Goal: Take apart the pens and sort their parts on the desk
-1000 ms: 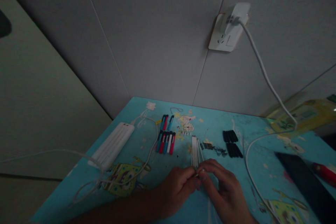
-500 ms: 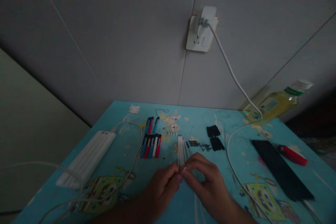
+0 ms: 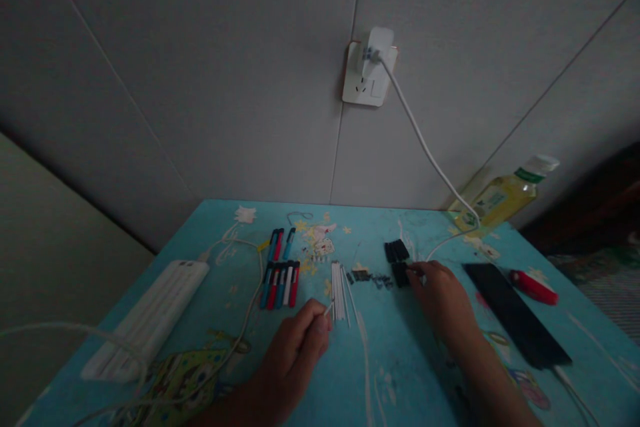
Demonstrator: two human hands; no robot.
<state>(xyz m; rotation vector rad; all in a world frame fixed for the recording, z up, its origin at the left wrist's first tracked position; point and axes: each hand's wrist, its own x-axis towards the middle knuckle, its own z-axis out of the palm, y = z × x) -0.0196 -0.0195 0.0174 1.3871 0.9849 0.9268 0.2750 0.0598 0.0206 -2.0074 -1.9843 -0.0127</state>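
My left hand (image 3: 301,347) is closed near the table's front middle, pinching a thin white stick (image 3: 329,308) whose short tip pokes out past the thumb and forefinger. Right beyond it lies a bundle of thin white sticks (image 3: 338,290), with one slanting off on the right side. My right hand (image 3: 443,297) reaches out to the right, its curled fingertips at the lower row of short black tubes (image 3: 400,273). Those fingers cover part of the row, so what they grip is hidden. Tiny dark and metallic parts (image 3: 383,281) lie between the sticks and the tubes.
Red, blue and white pen barrels (image 3: 280,285) lie in rows at left. A white power strip (image 3: 150,320) and cables occupy the left side. On the right are a dark flat slab (image 3: 517,313), a red-handled tool (image 3: 534,287) and a leaning bottle (image 3: 505,197).
My hands have come apart. The right one has moved right and forward to the black tubes; the left stays near the sticks with one in its pinch. The view has shifted slightly.
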